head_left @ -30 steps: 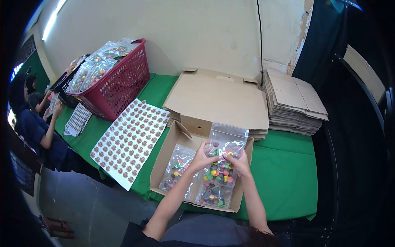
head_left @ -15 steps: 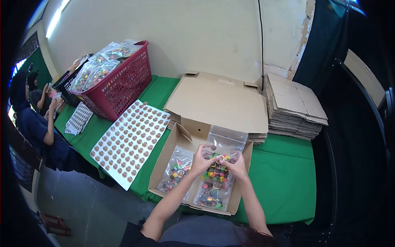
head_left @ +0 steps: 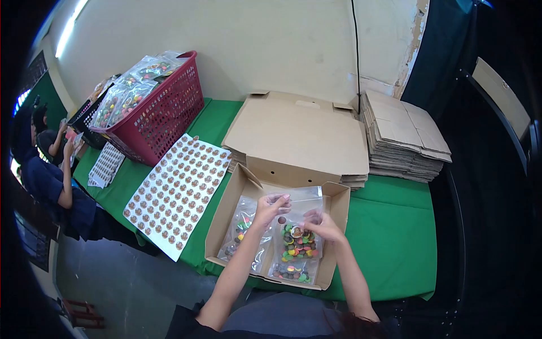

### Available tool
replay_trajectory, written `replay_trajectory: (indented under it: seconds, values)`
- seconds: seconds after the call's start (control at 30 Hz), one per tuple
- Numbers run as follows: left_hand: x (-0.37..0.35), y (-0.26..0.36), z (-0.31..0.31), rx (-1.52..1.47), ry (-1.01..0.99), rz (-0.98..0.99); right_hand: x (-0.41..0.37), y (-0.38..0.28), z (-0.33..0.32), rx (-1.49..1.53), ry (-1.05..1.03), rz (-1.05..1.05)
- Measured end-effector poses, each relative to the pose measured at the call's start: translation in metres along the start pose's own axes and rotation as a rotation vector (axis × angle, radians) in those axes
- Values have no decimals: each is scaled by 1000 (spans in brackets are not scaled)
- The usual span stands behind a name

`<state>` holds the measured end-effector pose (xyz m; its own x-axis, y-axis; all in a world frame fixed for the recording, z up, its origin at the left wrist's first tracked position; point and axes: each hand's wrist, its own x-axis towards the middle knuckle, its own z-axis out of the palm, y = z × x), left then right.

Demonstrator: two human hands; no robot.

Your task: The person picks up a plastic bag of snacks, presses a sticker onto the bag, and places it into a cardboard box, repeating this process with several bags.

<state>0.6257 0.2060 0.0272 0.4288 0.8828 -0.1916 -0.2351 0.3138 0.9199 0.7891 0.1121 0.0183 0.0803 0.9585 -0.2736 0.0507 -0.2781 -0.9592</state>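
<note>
A clear zip bag of colourful round candies (head_left: 299,244) lies at the right inside an open cardboard box (head_left: 333,271). A round sticker (head_left: 297,231) shows on its front. My left hand (head_left: 273,209) is over the bag's upper left part, fingers stretched and apart. Beside the sticker, my right hand (head_left: 324,225) has its thumb close to the bag and its fingers loosely spread. Under this bag another candy bag (head_left: 294,272) partly shows. One more candy bag (head_left: 234,234) sits at the box's left, partly hidden by my left forearm.
A sticker sheet (head_left: 176,195) lies left of the box. Behind it stands a red basket (head_left: 164,121) full of candy bags. Flattened cardboard (head_left: 305,133) and a second cardboard stack (head_left: 403,135) are at the back. At the far left are co-workers (head_left: 42,181) and a black basket (head_left: 84,118).
The candy bag went from both hands' grip down flat into the box. My thumbs have parted from around the sticker, and my left hand has moved up and left.
</note>
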Motion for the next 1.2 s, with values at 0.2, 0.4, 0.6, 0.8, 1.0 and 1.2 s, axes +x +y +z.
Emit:
replay_trajectory:
  seconds: [0.2, 0.4, 0.6, 0.8, 1.0, 1.2]
  values:
    - [-7, 2, 7, 148, -126, -34, 11, -14, -2, 276, 147, -119]
    - [-18, 13, 6, 216, -175, -89, 14, -14, -2, 331, 77, -170]
    - [-20, 14, 6, 251, -185, -8, 17, -13, 0, 387, 67, -195]
    - [-17, 11, -4, 373, -139, 20, 17, -16, 7, 348, 106, -224]
    - [-7, 2, -15, 284, -97, 92, 19, -2, -2, 457, 193, -217]
    - [-12, 11, -25, 302, -309, 99, 10, -6, -11, 486, 142, -202]
